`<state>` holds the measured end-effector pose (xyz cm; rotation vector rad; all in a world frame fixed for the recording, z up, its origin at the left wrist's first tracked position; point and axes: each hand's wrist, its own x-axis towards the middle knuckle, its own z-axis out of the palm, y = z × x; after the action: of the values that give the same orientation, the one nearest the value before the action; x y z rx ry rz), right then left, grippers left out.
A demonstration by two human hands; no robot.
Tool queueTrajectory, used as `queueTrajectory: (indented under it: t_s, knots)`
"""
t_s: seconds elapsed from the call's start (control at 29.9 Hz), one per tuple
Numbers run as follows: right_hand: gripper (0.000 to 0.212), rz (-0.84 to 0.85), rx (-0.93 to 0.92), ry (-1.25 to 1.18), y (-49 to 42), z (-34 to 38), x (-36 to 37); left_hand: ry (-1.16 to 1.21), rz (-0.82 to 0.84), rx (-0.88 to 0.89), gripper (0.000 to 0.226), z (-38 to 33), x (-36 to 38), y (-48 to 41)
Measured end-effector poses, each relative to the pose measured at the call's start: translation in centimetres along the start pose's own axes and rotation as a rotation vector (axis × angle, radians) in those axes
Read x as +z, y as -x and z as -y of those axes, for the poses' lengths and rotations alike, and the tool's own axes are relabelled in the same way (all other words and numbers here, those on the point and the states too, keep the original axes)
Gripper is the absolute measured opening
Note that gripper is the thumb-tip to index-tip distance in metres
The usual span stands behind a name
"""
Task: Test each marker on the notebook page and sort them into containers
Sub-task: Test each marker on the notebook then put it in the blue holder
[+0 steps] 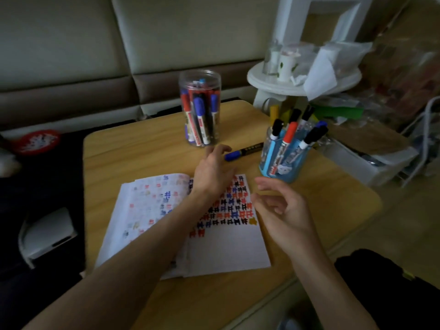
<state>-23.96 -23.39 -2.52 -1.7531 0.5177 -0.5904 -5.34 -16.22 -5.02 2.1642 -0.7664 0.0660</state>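
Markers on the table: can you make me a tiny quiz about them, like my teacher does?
1. True or false: the right hand is holding a marker.
2. Where does the loose blue-capped marker lie? A) inside the clear jar; B) on the table, between the clear jar and the blue holder; C) on the notebook.
3. Fill in: the marks on the notebook page are black, blue and ____.
Key: 1 false, that hand is empty; 2 B; 3 red.
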Motion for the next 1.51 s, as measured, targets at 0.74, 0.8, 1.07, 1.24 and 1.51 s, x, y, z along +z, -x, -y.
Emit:
queueTrajectory:
  t_s: [0.74,0.8,1.07,1.24,1.51]
  knots:
    - [0.023,0.09,0.043,-0.131,0.7,1.3,4.8,0.284,0.116,-0.038,0.012,0.3,-11.0,9.4]
    - [0.027,0.084,0.095,-0.261,1.6,1.9,5.5,0.304,0.141,-0.008,0.015,0.4,-11.2,10.6]
    - [0.04,0.12,0.124,-0.332,3.4,2.7,6.9,-0.103,0.087,0.314,0.021,1.4,-11.1,13.4]
    - [0.03,-0.022,0.202,-0.353,3.0,3.3,4.9,-0.08,0.135,0.254,0.031,3.0,-12.8,13.6]
    - [0.022,-0.022,0.175,-0.242,3.1,1.5,4.3,-0.069,0.169,0.273,0.033,4.0,-12.3,14.5]
